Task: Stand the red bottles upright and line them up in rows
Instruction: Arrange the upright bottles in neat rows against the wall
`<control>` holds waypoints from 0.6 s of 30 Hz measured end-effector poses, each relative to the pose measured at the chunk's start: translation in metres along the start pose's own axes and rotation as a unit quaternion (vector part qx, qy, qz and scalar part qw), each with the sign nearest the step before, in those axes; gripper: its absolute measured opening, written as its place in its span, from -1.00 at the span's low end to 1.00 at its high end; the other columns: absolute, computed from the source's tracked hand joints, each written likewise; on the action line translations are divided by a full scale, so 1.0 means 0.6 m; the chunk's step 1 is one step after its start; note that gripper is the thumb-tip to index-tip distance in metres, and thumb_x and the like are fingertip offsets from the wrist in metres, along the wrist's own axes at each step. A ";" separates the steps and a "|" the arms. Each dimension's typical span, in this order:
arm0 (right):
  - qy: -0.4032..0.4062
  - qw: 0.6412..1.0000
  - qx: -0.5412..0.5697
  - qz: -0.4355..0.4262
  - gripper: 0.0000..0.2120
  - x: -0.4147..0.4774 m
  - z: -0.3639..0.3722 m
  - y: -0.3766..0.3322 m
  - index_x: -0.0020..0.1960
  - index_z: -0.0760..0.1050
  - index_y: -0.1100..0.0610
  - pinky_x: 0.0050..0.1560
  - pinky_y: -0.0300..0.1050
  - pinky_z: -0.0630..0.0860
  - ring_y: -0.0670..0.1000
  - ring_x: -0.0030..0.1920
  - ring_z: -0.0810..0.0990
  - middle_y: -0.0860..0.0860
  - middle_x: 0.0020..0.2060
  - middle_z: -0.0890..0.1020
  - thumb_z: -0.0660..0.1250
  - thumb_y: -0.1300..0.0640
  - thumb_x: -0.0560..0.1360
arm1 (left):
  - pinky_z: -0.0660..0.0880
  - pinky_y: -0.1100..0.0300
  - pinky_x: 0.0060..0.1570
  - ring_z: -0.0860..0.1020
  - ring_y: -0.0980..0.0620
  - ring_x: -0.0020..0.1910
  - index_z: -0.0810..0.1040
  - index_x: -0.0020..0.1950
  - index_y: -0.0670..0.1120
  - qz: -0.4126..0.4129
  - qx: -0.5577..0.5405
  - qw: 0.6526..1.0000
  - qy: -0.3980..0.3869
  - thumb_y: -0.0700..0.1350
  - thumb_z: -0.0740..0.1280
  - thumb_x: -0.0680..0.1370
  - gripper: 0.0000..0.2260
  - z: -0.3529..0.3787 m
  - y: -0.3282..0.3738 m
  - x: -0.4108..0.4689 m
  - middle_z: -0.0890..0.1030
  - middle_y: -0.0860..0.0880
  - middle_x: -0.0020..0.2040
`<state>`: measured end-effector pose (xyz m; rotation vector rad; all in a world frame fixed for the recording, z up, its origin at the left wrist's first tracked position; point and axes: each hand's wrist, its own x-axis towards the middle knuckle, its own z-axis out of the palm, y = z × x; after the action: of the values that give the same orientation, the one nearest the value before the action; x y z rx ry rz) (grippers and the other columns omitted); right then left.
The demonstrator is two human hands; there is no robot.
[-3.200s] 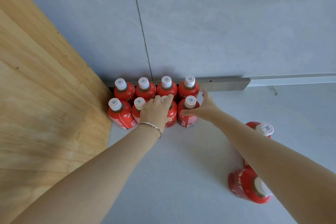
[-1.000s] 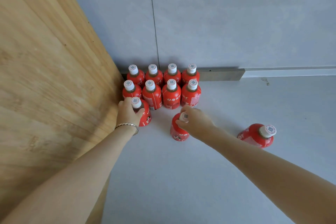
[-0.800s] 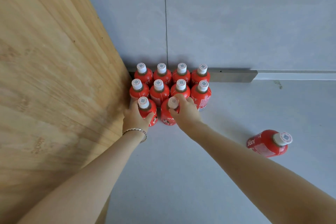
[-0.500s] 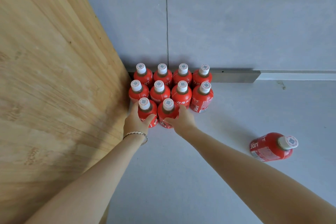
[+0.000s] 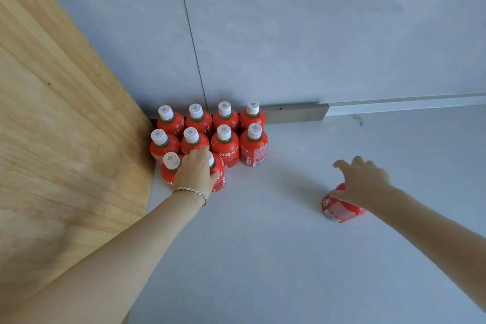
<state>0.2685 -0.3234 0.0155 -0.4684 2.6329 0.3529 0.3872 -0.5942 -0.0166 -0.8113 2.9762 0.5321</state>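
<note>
- My right hand is nearer the job. Its fingers are spread and fairly straight, not yet closed. The lying red plastic bottle is directly beneath the palm, and the thumb touches it.
- That bottle rests on the pale grey surface. Its long axis runs from the base, nearward and left of my fingers, away under the hand, so the cap end is hidden.
- My left hand wraps thumb and fingers round the second front-row red white-capped bottle.
- Beyond those fingertips stand eight upright red bottles in two full rows. I judge the free slot is just right of that thumb.
</note>
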 end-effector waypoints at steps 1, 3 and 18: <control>-0.035 0.999 0.006 0.018 -0.42 -0.003 0.008 0.012 0.38 0.26 -0.06 0.13 -0.04 0.46 0.12 0.24 0.46 0.06 0.23 0.41 0.31 -0.16 0.42 | 0.45 0.01 0.18 0.45 -0.20 0.23 0.31 0.34 -0.17 -0.003 0.011 1.000 -0.010 -0.09 0.41 0.47 -0.49 0.000 0.002 0.000 0.47 -0.20 0.23; -0.052 0.997 0.059 0.018 -0.55 -0.004 0.024 0.023 0.24 0.35 -0.01 0.00 -0.06 0.47 0.14 0.11 0.54 0.06 0.11 0.42 0.34 -0.10 0.41 | 0.47 -0.01 0.15 0.46 -0.21 0.21 0.32 0.33 -0.16 -0.007 0.020 1.000 -0.014 -0.08 0.42 0.45 -0.49 0.002 0.004 0.002 0.49 -0.20 0.21; 0.022 0.924 0.350 -0.151 -0.72 0.024 -0.034 -0.219 0.13 0.56 0.13 0.10 -0.13 0.43 0.14 0.15 0.50 0.15 0.16 0.45 0.38 0.17 0.42 | 0.50 0.07 0.13 0.48 -0.14 0.22 0.29 0.39 -0.08 -0.007 0.019 1.000 -0.006 -0.04 0.40 0.47 -0.46 0.008 -0.004 0.004 0.52 -0.14 0.21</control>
<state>0.2982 -0.4534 0.0046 -0.6126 2.4469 -0.6836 0.3860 -0.5956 -0.0221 -0.8220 2.9578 0.4765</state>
